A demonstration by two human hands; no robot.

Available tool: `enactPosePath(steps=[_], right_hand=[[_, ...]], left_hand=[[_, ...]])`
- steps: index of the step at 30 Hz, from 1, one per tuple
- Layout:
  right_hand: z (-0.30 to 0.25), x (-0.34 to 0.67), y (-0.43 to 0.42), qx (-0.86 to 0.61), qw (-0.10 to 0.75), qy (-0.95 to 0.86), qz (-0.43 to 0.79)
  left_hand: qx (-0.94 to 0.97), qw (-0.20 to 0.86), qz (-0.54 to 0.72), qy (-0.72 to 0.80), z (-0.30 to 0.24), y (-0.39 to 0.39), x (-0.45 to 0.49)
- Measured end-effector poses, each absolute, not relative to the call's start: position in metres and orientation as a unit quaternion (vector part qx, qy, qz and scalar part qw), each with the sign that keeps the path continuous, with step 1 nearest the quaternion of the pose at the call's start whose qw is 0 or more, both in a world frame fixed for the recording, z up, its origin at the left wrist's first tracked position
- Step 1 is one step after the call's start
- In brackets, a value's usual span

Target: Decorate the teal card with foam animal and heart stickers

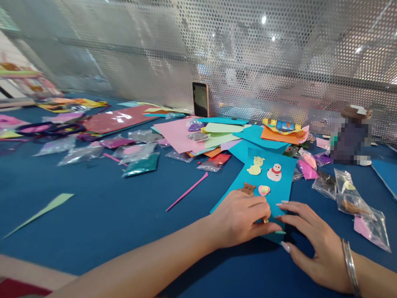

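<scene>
A teal paper card [282, 180] lies on the blue table with small cut-out figures stuck on it: a yellow figure [255, 166], a snowman [275, 172], a brown bear [248, 188] and a pink piece [264, 190]. My left hand [240, 218] rests on the card's near end, fingers pinched together on a tiny piece [266, 220] too small to name. My right hand [314, 242] lies on the card's near right corner with fingers spread flat; metal bangles [350, 267] are on that wrist.
Coloured paper sheets [218, 134] and several clear plastic packets [356, 200] lie scattered over the blue table [118, 207]. A phone [200, 99] leans upright against the perforated metal screen. A pink strip [188, 191] and a green sliver [41, 211] lie loose at left.
</scene>
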State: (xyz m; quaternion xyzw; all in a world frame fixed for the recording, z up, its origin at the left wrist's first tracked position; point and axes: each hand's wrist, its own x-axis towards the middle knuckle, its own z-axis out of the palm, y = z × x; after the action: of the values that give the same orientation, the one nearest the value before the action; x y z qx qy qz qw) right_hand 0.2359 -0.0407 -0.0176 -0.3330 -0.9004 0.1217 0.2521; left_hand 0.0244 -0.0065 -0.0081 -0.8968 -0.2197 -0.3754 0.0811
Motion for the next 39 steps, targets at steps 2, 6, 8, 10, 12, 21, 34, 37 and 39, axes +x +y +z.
enactPosePath(steps=[2,6,8,10,12,21,34,37,39], right_hand=[[-0.018,0.236,-0.041,-0.331,0.253,-0.901,0.120],[-0.018,0.235,-0.041,-0.332,0.257,-0.900,0.115],[-0.017,0.235,-0.041,-0.331,0.260,-0.900,0.114],[-0.017,0.235,-0.041,-0.331,0.261,-0.899,0.116],[-0.016,0.235,-0.041,-0.332,0.262,-0.898,0.121],[-0.018,0.236,-0.040,-0.332,0.255,-0.901,0.119],[0.007,0.247,-0.020,-0.346,0.392,-0.852,0.037],[0.027,0.279,0.009,-0.487,0.370,-0.788,-0.077],[0.036,0.306,0.030,-0.637,0.255,-0.719,-0.114]], left_hand=[[-0.894,0.080,-0.378,-0.224,-0.009,-0.007,0.024],[-0.895,0.081,-0.376,-0.225,-0.010,-0.007,0.024],[-0.897,0.086,-0.370,-0.225,-0.010,-0.007,0.024],[-0.899,0.090,-0.366,-0.225,-0.010,-0.007,0.023],[-0.899,0.090,-0.365,-0.224,-0.010,-0.007,0.023],[-0.897,0.089,-0.360,-0.240,-0.007,-0.009,0.025],[-0.887,-0.026,-0.413,-0.203,0.005,-0.029,0.037],[-0.918,-0.087,-0.354,-0.154,0.010,-0.061,0.067],[-0.956,-0.110,-0.265,-0.062,0.000,-0.081,0.094]])
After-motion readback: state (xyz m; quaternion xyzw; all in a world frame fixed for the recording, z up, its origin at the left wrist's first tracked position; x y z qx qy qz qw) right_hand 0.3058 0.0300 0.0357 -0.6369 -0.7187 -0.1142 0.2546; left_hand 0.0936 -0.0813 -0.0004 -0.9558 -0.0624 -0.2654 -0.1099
